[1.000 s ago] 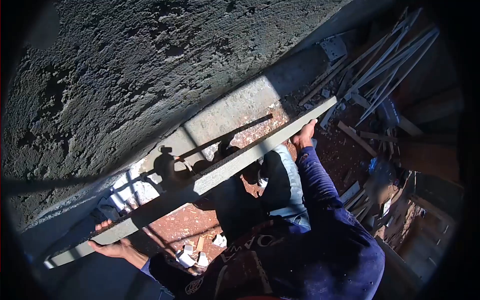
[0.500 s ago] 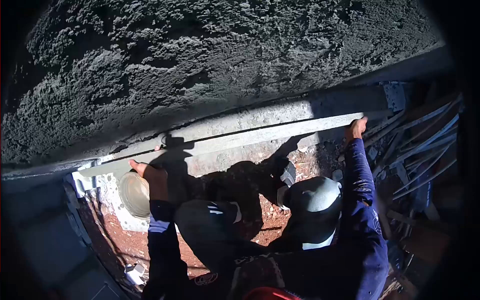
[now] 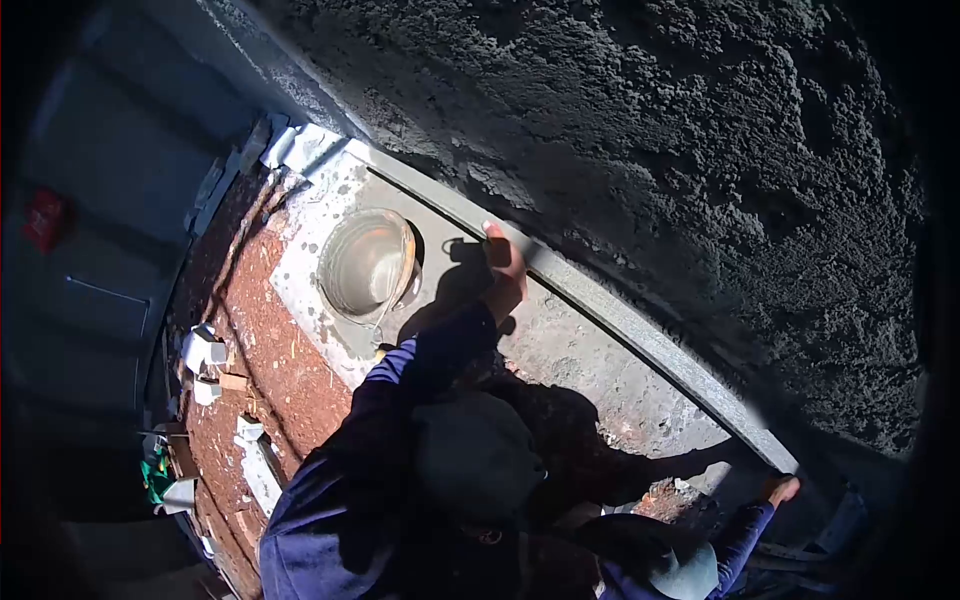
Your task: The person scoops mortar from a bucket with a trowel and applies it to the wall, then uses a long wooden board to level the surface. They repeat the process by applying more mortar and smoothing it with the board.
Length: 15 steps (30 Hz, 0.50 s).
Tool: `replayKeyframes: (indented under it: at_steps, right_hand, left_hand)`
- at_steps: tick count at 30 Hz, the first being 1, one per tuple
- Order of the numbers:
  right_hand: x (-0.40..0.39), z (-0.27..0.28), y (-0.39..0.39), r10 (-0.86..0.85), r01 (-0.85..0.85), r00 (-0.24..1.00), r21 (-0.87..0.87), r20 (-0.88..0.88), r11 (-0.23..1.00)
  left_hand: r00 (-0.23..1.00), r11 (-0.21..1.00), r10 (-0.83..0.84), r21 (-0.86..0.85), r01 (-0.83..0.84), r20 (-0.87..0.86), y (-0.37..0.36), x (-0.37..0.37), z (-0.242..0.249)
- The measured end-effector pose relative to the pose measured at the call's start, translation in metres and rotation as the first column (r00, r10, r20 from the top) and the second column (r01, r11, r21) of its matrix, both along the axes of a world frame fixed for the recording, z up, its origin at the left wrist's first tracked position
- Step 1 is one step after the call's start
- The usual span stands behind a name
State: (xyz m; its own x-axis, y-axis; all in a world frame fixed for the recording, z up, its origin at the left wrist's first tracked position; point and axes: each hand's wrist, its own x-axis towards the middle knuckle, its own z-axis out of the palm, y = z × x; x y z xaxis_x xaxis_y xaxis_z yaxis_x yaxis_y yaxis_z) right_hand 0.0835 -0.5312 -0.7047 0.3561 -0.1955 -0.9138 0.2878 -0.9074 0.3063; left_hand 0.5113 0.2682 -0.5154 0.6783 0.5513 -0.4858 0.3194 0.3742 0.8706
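A long, straight, mortar-grey straightedge [image 3: 640, 325] runs diagonally along the foot of the rough plaster wall [image 3: 640, 130]. My left hand [image 3: 506, 268] grips it left of its middle, with the thumb on the near side and the other fingers mostly hidden. Near the lower right end, my right hand [image 3: 780, 489] is closed around it. To the left of my left hand, a round bucket [image 3: 365, 262] stands apart from the straightedge. Its inside is coated with grey residue and a thin wire handle hangs at its front.
Pale, splattered ground [image 3: 305, 270] lies under the bucket, with reddish soil [image 3: 285, 350] beyond it. White and brown scraps [image 3: 203, 350] are scattered on the soil. A dark block wall [image 3: 100, 300] rises at left, with a red object [image 3: 44, 220] beside it.
My view has swung left, so the wall and straightedge now slant down to the right. The straightedge appears closer to the wall's foot, with both hands still on it. More of the bucket shows.
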Motion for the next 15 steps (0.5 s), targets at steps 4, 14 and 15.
replayKeyframes:
  at_steps: [4,14,15]
  right_hand:
    - [0.013,-0.050,-0.080,0.494,-0.020,0.850,0.925,-0.184,0.380]
    - [0.098,-0.056,-0.102,0.588,0.149,0.710,0.899,-0.387,0.412]
    - [0.097,-0.054,-0.101,0.557,0.154,0.725,0.883,-0.405,0.443]
  left_hand:
    - [0.998,0.992,0.012,0.122,-0.019,0.061,0.016,0.013,-0.006]
    - [0.992,0.983,0.090,0.154,-0.103,0.093,0.032,0.069,-0.053]
    - [0.994,0.983,0.076,0.159,-0.087,0.077,0.033,0.071,-0.053]
